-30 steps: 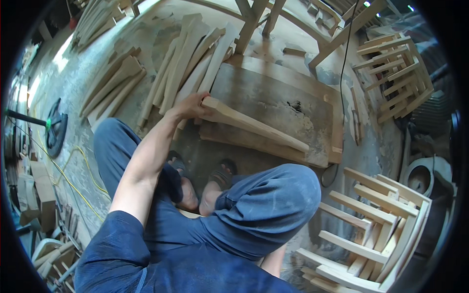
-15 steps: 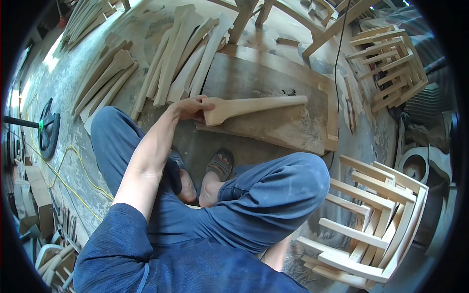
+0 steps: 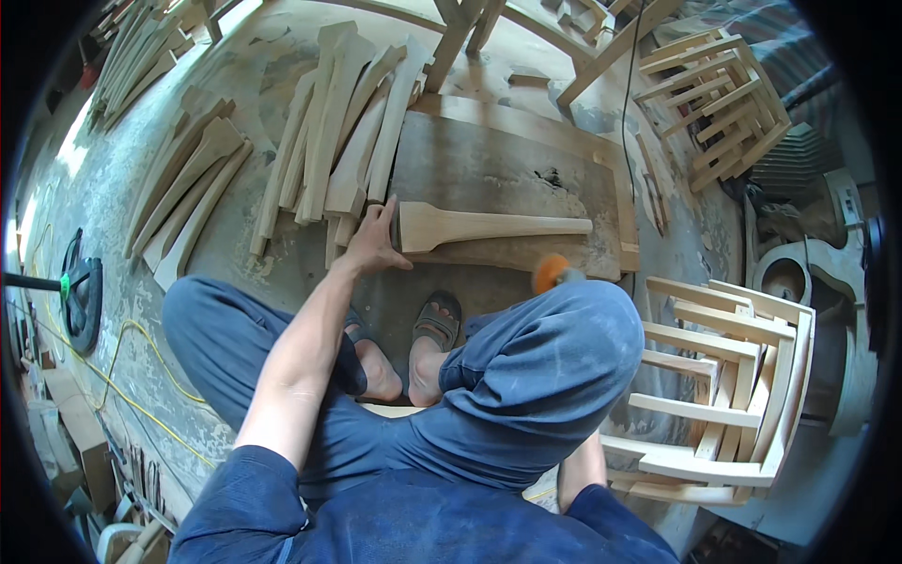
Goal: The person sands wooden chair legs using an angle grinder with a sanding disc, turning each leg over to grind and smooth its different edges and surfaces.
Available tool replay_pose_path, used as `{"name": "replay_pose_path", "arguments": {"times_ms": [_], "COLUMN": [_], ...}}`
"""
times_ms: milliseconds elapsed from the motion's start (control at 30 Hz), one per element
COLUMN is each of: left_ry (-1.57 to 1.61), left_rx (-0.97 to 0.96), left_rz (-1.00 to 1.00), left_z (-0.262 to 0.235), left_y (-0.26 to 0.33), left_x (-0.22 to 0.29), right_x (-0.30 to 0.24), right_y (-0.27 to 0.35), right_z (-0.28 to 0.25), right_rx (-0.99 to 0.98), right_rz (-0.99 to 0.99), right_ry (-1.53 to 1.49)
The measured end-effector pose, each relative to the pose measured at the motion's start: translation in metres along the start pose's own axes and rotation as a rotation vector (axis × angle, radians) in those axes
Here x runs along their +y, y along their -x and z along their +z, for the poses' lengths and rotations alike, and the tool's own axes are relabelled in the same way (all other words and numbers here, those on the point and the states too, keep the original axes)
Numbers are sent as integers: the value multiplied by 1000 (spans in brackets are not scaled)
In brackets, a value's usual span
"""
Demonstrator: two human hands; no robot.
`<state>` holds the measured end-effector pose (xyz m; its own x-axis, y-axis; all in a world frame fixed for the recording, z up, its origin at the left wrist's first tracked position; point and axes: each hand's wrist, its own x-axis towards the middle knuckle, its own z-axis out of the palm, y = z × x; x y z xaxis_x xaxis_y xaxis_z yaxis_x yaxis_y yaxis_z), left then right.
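A pale, curved wooden furniture leg (image 3: pixel 498 226) lies across the low wooden board (image 3: pixel 489 155) in front of my feet, its wide end to the left and its thin end to the right. My left hand (image 3: pixel 374 242) spans that wide end, fingers at the upper edge and thumb at the lower. Past my right knee shows a blurred round orange disc (image 3: pixel 550 273) with a grey part beside it, like the head of a power tool. My right forearm (image 3: pixel 583 470) passes under my right thigh; the hand is hidden behind the leg.
Stacks of similar wooden legs (image 3: pixel 343 113) lie at the far left. Slatted wooden frames (image 3: pixel 723 385) stand at the right, with more beyond. A black cable (image 3: pixel 628 132) hangs past the board's right side. A yellow cord (image 3: pixel 113 376) runs along the floor at left.
The furniture leg has come down onto the board and lies flatter. My left hand has shifted from gripping its corner to spanning its wide end. The orange disc has appeared beside my right knee.
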<state>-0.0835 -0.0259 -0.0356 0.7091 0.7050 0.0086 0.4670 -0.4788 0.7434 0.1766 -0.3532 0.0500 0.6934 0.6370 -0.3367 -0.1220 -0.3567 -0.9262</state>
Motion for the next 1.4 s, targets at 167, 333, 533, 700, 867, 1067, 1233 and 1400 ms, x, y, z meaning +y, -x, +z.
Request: {"name": "replay_pose_path", "arguments": {"times_ms": [167, 333, 533, 700, 867, 1067, 1233, 1400], "left_ry": [174, 193, 246, 292, 304, 305, 303, 283], "left_rx": [23, 65, 11, 32, 32, 50, 54, 51], "left_rz": [-120, -58, -105, -108, -125, -108, -124, -117], "left_z": [35, 39, 40, 42, 43, 40, 40, 38], "left_y": [6, 16, 13, 15, 13, 13, 12, 12], "left_x": [-20, -26, -30, -31, -28, -28, -27, -24], "right_x": [-34, -51, -61, -74, -81, -66, -51, -54], "right_y": [-27, -53, -62, -61, -66, -73, -67, -64], "right_z": [39, 82, 129, 154, 174, 144, 109, 136], "right_rx": [-120, -198, -318, -355, -457, -371, -103, -257], "right_rz": [-58, -85, -97, -88, -59, -111, 73, -78], "right_ry": [348, 534, 672, 694, 682, 765, 619, 735]}}
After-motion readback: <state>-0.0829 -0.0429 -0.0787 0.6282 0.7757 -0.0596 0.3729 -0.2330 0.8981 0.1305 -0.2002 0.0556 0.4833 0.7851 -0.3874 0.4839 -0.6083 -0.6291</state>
